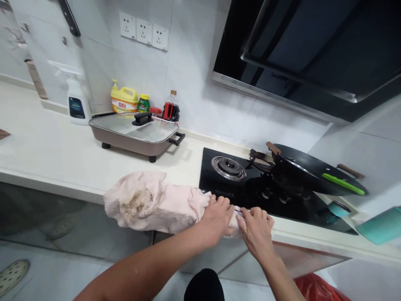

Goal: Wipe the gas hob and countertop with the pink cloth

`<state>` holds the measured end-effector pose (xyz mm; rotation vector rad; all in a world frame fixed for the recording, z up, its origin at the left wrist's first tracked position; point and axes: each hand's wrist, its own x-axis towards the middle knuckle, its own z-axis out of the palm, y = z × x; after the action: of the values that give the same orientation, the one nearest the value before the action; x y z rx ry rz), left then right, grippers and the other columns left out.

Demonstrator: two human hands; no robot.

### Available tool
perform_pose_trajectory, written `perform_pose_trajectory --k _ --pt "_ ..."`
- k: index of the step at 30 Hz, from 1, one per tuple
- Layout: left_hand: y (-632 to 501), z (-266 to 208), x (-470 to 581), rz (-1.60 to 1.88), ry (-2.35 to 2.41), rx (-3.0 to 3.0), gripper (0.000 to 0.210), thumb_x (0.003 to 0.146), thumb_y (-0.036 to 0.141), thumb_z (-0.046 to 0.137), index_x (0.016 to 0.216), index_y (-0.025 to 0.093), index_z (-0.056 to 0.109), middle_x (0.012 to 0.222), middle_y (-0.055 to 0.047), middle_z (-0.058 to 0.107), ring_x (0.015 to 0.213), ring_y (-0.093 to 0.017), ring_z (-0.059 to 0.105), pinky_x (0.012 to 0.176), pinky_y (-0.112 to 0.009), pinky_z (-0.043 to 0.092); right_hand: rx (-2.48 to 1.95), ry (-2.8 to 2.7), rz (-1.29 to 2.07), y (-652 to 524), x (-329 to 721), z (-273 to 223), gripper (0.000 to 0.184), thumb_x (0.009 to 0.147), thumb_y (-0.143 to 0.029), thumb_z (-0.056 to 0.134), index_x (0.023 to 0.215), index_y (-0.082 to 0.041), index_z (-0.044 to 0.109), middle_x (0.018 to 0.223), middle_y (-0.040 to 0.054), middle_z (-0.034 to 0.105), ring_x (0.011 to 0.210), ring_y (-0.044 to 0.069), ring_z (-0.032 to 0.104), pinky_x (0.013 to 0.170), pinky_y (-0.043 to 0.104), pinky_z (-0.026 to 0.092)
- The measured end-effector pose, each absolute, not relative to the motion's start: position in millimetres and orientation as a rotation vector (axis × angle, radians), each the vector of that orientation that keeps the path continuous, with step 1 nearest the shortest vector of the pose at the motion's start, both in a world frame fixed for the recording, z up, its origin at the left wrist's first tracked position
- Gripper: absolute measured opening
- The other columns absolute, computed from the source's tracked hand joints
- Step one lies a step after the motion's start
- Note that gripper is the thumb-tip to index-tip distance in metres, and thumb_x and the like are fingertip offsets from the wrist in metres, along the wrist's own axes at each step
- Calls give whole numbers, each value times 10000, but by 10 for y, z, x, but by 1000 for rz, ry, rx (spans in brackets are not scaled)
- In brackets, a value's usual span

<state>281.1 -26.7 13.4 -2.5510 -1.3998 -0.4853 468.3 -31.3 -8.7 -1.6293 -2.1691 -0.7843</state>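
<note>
A pale pink cloth bundle (175,200), soft and bulky, lies along the front edge of the counter. Its left end is thick and crumpled, with a brownish stained patch, and part of it hangs over the edge. My left hand (217,217) presses down and grips the cloth near its right end, in front of the stove. At the very end my right hand (257,230) pinches the fabric between thumb and fingers, where a small dark purple strip shows. The undersides of both hands' grips are hidden.
Behind the cloth stands an electric pan (131,144) with a glass lid. A black gas stove (230,167) carries a wok (313,171) at the right. Bottles, including a yellow jug (123,100), line the wall. A range hood (300,54) hangs above.
</note>
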Motion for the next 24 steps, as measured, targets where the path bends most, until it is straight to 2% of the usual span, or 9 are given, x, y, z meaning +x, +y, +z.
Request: perform_pose_trajectory --k 10,15,20,24 --pt "-444 176 1981 -420 -1531 -2421 630 795 563 792 1273 188 630 1157 -122 630 1090 -322 534 1047 -526 324 -1515 -2210 -624 -395 3927 -121 359 1002 -444 531 1275 -247 655 1017 84 611 949 263 501 909 463 324" --pt "-491 106 1749 -453 -1536 -2351 653 790 587 793 1277 183 630 1139 -121 636 1093 -326 538 1100 -557 272 -1351 -2222 -556 -449 3789 -171 412 982 -431 566 1344 -242 617 1046 91 644 967 266 523 951 482 324" --pt "-535 42 1611 -488 -1489 -2325 689 810 620 763 1308 174 597 1130 -117 615 1088 -322 535 1095 -540 275 -1125 -2194 -480 -549 3907 -279 370 1005 -306 496 1360 -245 582 1188 94 687 1098 251 586 1029 487 281" --pt "-531 67 1548 -446 -1414 -2373 720 830 624 740 1370 185 555 1134 -115 604 1082 -323 533 1059 -515 310 -1089 -2147 -508 -662 4022 -368 425 972 -196 481 1389 -246 548 1298 80 693 1224 257 589 1080 493 242"
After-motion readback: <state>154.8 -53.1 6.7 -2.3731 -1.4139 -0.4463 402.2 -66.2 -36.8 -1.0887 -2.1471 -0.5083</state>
